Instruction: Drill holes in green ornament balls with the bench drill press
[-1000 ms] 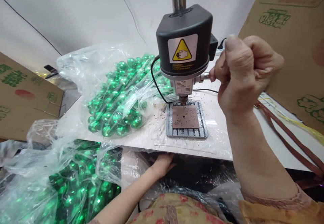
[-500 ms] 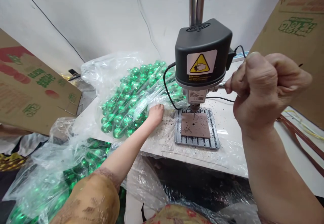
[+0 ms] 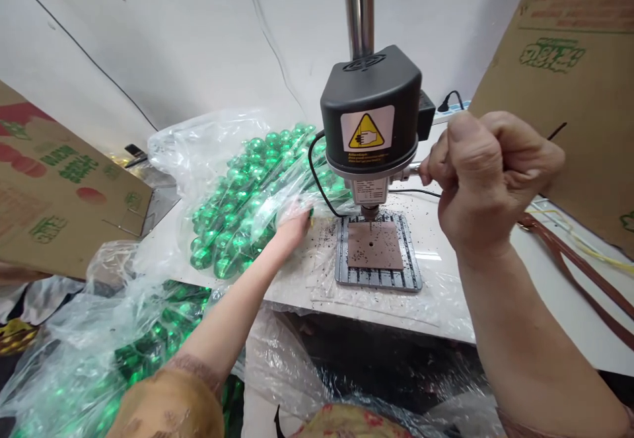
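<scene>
My left hand [image 3: 293,225] is closed beside the plastic bag of shiny green baubles [image 3: 236,217]. A bit of a green bauble [image 3: 311,213] shows at its fingertips; the rest is hidden by the hand. To the right, my right hand [image 3: 488,174] is wrapped in a fist round the feed handle [image 3: 412,172] of a small black drill press [image 3: 371,114]. Under its drill bit [image 3: 370,224] lies a brown square board [image 3: 379,256] with a dark hole, on the slotted metal base [image 3: 379,281].
Dark shavings litter the white table [image 3: 317,296] around the base. Another bag of green baubles [image 3: 148,352] is at lower left. Cardboard boxes stand at left [image 3: 64,187] and right [image 3: 559,114]. A brown strap [image 3: 569,253] lies at right, and a power strip [image 3: 448,113] behind.
The view has shifted slightly, moving the drill press left in the picture. At my left fingertips a bit of green now shows. My right hand keeps its grip on the handle.
</scene>
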{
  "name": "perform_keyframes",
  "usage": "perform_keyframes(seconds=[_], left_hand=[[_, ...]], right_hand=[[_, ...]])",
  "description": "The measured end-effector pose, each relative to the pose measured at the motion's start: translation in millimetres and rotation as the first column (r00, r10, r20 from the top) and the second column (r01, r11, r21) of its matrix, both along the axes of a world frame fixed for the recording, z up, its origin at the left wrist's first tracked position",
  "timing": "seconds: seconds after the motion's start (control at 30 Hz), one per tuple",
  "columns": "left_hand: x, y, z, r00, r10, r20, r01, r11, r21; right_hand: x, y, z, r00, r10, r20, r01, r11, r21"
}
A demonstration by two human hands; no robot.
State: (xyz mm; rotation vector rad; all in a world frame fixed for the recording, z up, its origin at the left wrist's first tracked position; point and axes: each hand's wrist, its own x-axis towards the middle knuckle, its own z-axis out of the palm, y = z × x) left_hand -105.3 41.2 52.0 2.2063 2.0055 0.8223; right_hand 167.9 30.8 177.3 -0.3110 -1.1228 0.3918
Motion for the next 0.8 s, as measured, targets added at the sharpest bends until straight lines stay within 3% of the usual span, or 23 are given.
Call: perform_keyframes(seconds=[0.07,0.13,0.17,0.23,0.3,0.33,0.37,0.43,0.5,0.57,0.8], left_hand=[[12.2,-18.9,2.5,0.997,-0.059,0.058,0.062,0.996,-0.066],[27.9,-38.8,3.5,0.951,-0.081,0.298,0.12,0.986,-0.115],[36.3,-47.8,3.2,0.876,-0.068,0.477,0.148,0.98,-0.132],[52.2,-62.1,1.2,0.58,0.003,0.815,0.245,0.953,-0.177],[65.2,-69.9,-2.2,0.243,0.12,0.963,0.346,0.916,-0.201],[70.4,-71.3,-4.1,0.128,0.167,0.978,0.382,0.901,-0.204],[74.6,-71.2,-5.9,0.052,0.199,0.979,0.4,0.894,-0.203],[80.8,-68.2,-8.8,-0.024,0.221,0.975,0.399,0.896,-0.193],[84.7,-63.7,-10.7,-0.048,0.224,0.973,0.395,0.899,-0.187],[87.6,-60.1,-12.1,-0.017,0.216,0.976,0.385,0.903,-0.192],[97.2,-51.2,-24.2,0.333,0.01,0.943,0.18,0.981,-0.074]], right_hand=[[-0.2,1.0,-0.6,1.0,-0.009,0.003,0.009,1.0,-0.005],[-0.5,1.9,-1.1,1.0,-0.021,-0.004,0.021,1.0,-0.003],[-0.6,2.2,-1.3,1.0,-0.022,-0.007,0.022,1.0,0.0],[-0.5,2.6,-1.5,1.0,-0.013,-0.003,0.013,1.0,0.002],[-0.1,2.5,-1.5,1.0,-0.005,0.007,0.005,1.0,-0.002],[0.0,2.2,-1.5,1.0,-0.007,0.011,0.007,1.0,-0.009],[0.1,1.7,-1.3,1.0,-0.011,0.016,0.011,1.0,-0.014],[-0.1,0.0,-0.9,1.0,-0.019,0.02,0.019,0.999,-0.029],[-1.0,-2.1,-0.6,0.999,-0.028,0.023,0.029,0.998,-0.049],[-1.9,-3.9,-0.6,0.999,-0.039,0.027,0.04,0.997,-0.072],[-2.1,-3.3,-4.2,0.996,-0.063,0.057,0.069,0.993,-0.1]])
